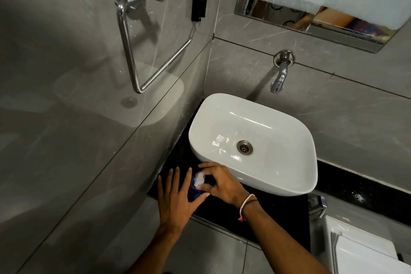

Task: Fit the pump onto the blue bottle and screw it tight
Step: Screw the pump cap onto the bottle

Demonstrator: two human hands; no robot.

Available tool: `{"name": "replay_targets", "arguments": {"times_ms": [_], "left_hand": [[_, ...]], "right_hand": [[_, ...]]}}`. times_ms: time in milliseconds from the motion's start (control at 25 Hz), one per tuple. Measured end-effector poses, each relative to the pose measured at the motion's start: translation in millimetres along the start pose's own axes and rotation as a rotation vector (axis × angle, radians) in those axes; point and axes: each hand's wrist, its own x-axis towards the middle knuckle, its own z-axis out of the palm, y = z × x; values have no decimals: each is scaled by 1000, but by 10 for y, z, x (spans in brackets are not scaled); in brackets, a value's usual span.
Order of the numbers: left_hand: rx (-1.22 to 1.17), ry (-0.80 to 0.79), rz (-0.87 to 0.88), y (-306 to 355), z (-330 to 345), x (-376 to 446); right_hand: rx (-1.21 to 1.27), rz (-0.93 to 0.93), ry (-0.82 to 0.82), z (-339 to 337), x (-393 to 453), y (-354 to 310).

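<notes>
We see the right hand (219, 182) curled over the top of the blue bottle (194, 189), its thumb and fingertips pinched around the white pump (199, 179) that sits at the bottle's mouth. The left hand (178, 198) is spread open, fingers straight and fanned, its palm and thumb laid against the near side of the bottle rather than wrapped around it; most of the bottle is hidden between the two hands. A pale band (246, 204) circles the right wrist. Both forearms reach up from the bottom edge. The bottle stands on the black counter (273, 213), just beside the front left corner of the white basin (295, 176). Behind the basin a chrome tap (280, 73) juts from the grey tiled wall (355, 113), and a towel ring (142, 35) hangs on the left wall.
</notes>
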Motion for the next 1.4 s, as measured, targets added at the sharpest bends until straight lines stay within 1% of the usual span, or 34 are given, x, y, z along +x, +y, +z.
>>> {"name": "replay_targets", "arguments": {"times_ms": [120, 160, 240, 360, 400, 440, 520, 600, 640, 720, 800, 880, 1080, 1160, 1280, 1400], "left_hand": [[-3, -4, 16, -12, -1, 0], [-4, -5, 20, -15, -1, 2], [2, -3, 23, -16, 5, 5], [2, 3, 19, -11, 4, 8], [7, 1, 15, -11, 3, 7], [14, 0, 14, -16, 3, 7], [19, 0, 18, -20, 3, 6], [15, 0, 22, -16, 2, 4], [16, 0, 24, -18, 5, 3], [15, 5, 26, -23, 7, 5], [11, 11, 29, -23, 12, 4], [10, 13, 35, -19, 9, 5], [10, 20, 66, -60, -15, -26], [21, 14, 74, -67, -32, -33], [34, 19, 72, -47, -56, -19], [52, 25, 78, -40, -63, -4]], "right_hand": [[-81, 104, 120, 44, -14, -51], [-104, 114, 140, 63, -32, -52], [-87, 76, 103, 84, -78, -35], [-69, -32, 40, 41, -76, 17], [-75, -38, 35, 28, -62, 19], [-88, -27, 42, 30, -47, 10], [-154, 14, 112, 52, -39, -20], [-223, 0, 191, 94, -78, -18], [-231, -22, 198, 117, -113, -12], [-202, -77, 147, 130, -165, 2], [-123, -107, 95, 100, -168, 19], [-72, -107, 101, 86, -159, 21], [-220, -10, 253, 199, -144, -45], [-163, -18, 225, 214, -168, -50], [-40, -51, 108, 186, -197, -8], [-18, -22, 132, 181, -192, -1]]}}
